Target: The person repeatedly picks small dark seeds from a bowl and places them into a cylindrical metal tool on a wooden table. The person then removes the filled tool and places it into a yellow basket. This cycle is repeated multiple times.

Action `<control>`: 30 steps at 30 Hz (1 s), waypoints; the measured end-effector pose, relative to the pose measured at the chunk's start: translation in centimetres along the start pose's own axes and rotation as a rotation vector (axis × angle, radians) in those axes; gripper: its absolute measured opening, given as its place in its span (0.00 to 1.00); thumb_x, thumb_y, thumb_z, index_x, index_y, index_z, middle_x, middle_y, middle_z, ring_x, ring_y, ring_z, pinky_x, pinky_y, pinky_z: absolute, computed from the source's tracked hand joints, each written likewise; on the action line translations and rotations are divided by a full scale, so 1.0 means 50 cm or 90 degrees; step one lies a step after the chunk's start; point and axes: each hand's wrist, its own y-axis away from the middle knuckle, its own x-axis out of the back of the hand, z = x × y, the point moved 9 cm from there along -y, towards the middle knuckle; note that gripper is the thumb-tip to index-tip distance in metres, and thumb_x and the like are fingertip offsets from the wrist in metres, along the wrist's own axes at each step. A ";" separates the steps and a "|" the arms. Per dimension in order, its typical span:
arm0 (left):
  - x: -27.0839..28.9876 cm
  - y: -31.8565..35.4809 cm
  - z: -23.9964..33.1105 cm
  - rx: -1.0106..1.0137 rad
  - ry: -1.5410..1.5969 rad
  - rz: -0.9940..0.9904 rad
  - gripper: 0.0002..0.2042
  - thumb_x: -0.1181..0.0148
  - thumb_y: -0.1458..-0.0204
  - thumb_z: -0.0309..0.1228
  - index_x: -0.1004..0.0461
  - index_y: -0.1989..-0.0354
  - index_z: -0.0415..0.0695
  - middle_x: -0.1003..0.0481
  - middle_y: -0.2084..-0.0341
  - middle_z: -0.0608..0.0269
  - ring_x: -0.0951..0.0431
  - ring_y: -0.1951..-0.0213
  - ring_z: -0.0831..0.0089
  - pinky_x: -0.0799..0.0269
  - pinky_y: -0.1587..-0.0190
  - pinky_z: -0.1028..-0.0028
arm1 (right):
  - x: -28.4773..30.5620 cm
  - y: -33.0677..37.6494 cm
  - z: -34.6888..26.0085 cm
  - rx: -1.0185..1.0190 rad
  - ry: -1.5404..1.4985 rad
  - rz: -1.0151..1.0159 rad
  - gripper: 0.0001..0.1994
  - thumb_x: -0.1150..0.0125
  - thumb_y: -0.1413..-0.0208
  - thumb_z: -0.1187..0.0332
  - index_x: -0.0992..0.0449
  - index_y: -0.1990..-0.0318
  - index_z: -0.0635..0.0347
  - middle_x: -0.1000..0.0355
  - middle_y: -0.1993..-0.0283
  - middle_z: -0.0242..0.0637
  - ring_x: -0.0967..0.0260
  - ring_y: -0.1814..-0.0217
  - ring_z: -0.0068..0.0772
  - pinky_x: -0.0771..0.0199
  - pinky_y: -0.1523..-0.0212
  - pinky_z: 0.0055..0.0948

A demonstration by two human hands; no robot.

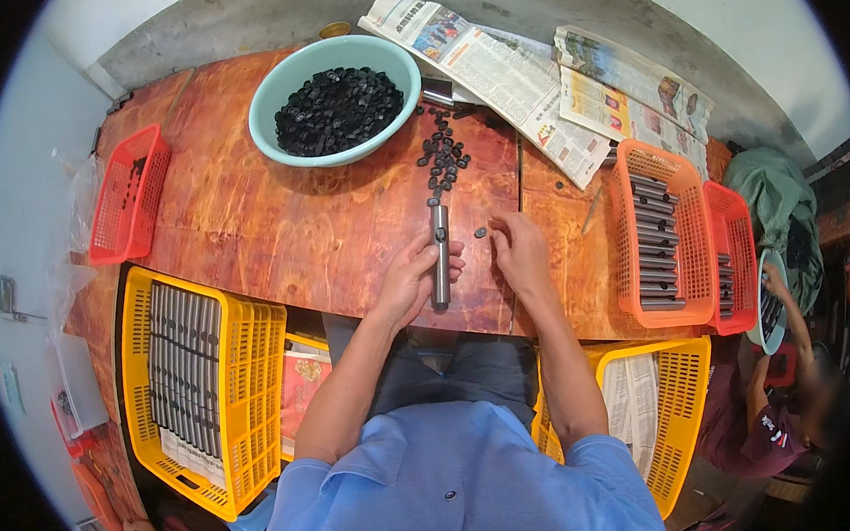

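Here the left hand point(408, 281) has its grip around a metal tube point(440, 255) (lower end hidden); right hand point(519, 250) loosely curled, empty.

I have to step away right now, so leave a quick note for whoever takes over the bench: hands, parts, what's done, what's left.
Left hand: grip closed around a grey metal tube, a black cap on its far end.
Right hand: flat on the wooden table, holding nothing, beside one loose cap.
Caps: scattered pile and teal bowl.
Tubes: yellow crate at left, orange basket at right.
Done: this tube seems capped at one end.
Left: many tubes in both containers; I cannot tell which are capped.
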 end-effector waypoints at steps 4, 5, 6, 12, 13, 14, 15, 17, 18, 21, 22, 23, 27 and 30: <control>0.002 -0.002 -0.003 -0.002 -0.001 -0.007 0.23 0.49 0.30 0.30 0.40 0.31 0.34 0.24 0.49 0.48 0.21 0.53 0.64 0.21 0.48 0.64 | 0.010 0.009 -0.024 -0.108 0.053 -0.038 0.12 0.30 0.47 0.66 0.19 0.58 0.62 0.22 0.60 0.44 0.23 0.58 0.48 0.27 0.53 0.42; 0.007 -0.002 -0.004 0.001 -0.003 -0.005 0.23 0.49 0.30 0.30 0.40 0.31 0.34 0.24 0.49 0.48 0.21 0.54 0.64 0.21 0.48 0.64 | 0.007 0.010 -0.036 -0.074 0.085 -0.021 0.12 0.29 0.48 0.65 0.20 0.59 0.61 0.22 0.61 0.44 0.23 0.58 0.48 0.27 0.54 0.43; 0.009 -0.002 -0.006 0.005 -0.004 -0.003 0.23 0.49 0.30 0.30 0.40 0.31 0.34 0.24 0.49 0.48 0.21 0.54 0.64 0.21 0.48 0.64 | 0.003 0.011 -0.045 -0.040 0.119 -0.004 0.13 0.29 0.48 0.64 0.20 0.60 0.61 0.23 0.61 0.43 0.24 0.59 0.48 0.28 0.55 0.43; 0.008 -0.004 -0.011 0.009 0.012 0.000 0.23 0.49 0.31 0.29 0.41 0.31 0.34 0.24 0.50 0.47 0.20 0.54 0.64 0.21 0.49 0.65 | -0.028 0.019 -0.019 -0.010 0.124 -0.011 0.14 0.28 0.50 0.66 0.22 0.57 0.61 0.25 0.60 0.44 0.26 0.54 0.51 0.32 0.53 0.45; 0.010 -0.002 -0.010 0.006 0.012 0.004 0.23 0.49 0.31 0.29 0.41 0.31 0.34 0.24 0.50 0.47 0.20 0.54 0.64 0.21 0.49 0.65 | -0.024 0.018 -0.024 -0.021 0.112 -0.009 0.14 0.28 0.50 0.67 0.22 0.57 0.61 0.25 0.59 0.44 0.26 0.54 0.51 0.32 0.53 0.45; 0.012 0.000 -0.008 0.002 0.012 0.007 0.23 0.49 0.31 0.29 0.41 0.31 0.34 0.24 0.50 0.47 0.20 0.54 0.64 0.21 0.49 0.65 | -0.023 0.017 -0.025 -0.033 0.100 -0.007 0.14 0.28 0.49 0.67 0.22 0.56 0.61 0.25 0.59 0.44 0.26 0.54 0.51 0.32 0.53 0.45; 0.007 -0.001 -0.008 0.002 0.012 0.005 0.23 0.49 0.31 0.29 0.41 0.31 0.34 0.24 0.50 0.47 0.20 0.54 0.64 0.20 0.49 0.65 | -0.025 0.017 -0.019 -0.046 0.073 -0.017 0.14 0.29 0.49 0.67 0.21 0.56 0.60 0.24 0.58 0.44 0.26 0.54 0.51 0.31 0.53 0.45; 0.004 0.002 -0.003 -0.006 0.009 0.015 0.21 0.49 0.31 0.29 0.38 0.33 0.33 0.24 0.50 0.47 0.20 0.54 0.63 0.20 0.49 0.64 | -0.034 0.015 -0.007 -0.072 0.021 -0.034 0.15 0.29 0.49 0.67 0.21 0.55 0.60 0.24 0.56 0.44 0.25 0.53 0.52 0.31 0.53 0.45; 0.004 0.002 -0.001 -0.010 0.007 0.019 0.20 0.49 0.31 0.29 0.37 0.35 0.32 0.24 0.51 0.46 0.20 0.55 0.63 0.20 0.49 0.64 | -0.036 0.014 -0.009 -0.067 0.016 -0.033 0.15 0.29 0.49 0.68 0.21 0.54 0.60 0.24 0.56 0.44 0.25 0.52 0.51 0.31 0.52 0.45; 0.004 -0.001 0.000 -0.014 -0.005 0.003 0.20 0.49 0.31 0.29 0.37 0.35 0.32 0.24 0.51 0.48 0.20 0.55 0.63 0.21 0.49 0.64 | -0.046 0.005 -0.029 -0.035 0.009 -0.019 0.15 0.30 0.48 0.68 0.21 0.53 0.59 0.24 0.55 0.45 0.25 0.52 0.51 0.30 0.52 0.45; 0.001 0.000 0.001 -0.014 0.003 0.005 0.20 0.49 0.31 0.30 0.36 0.35 0.33 0.23 0.51 0.49 0.21 0.55 0.63 0.21 0.49 0.64 | -0.048 0.002 -0.041 -0.014 0.011 -0.009 0.15 0.30 0.48 0.68 0.21 0.53 0.59 0.24 0.55 0.44 0.25 0.52 0.51 0.30 0.52 0.46; -0.001 0.000 0.001 -0.016 0.007 0.003 0.19 0.49 0.31 0.30 0.36 0.36 0.33 0.23 0.51 0.49 0.21 0.55 0.63 0.21 0.49 0.64 | -0.047 -0.001 -0.049 0.008 0.013 0.001 0.15 0.30 0.48 0.67 0.21 0.52 0.58 0.24 0.55 0.44 0.25 0.52 0.51 0.30 0.52 0.46; 0.001 0.002 0.001 -0.019 0.016 -0.003 0.20 0.49 0.31 0.29 0.36 0.34 0.33 0.24 0.51 0.50 0.21 0.55 0.64 0.22 0.50 0.65 | -0.071 -0.013 -0.051 0.050 -0.005 -0.045 0.09 0.34 0.47 0.73 0.18 0.57 0.57 0.23 0.58 0.44 0.26 0.54 0.52 0.30 0.52 0.46; 0.001 0.000 -0.001 -0.012 0.018 -0.005 0.20 0.49 0.31 0.29 0.37 0.33 0.34 0.24 0.51 0.50 0.21 0.56 0.65 0.22 0.50 0.65 | -0.077 -0.020 -0.049 0.138 0.027 -0.086 0.09 0.35 0.45 0.75 0.18 0.56 0.58 0.22 0.58 0.44 0.23 0.54 0.48 0.26 0.55 0.42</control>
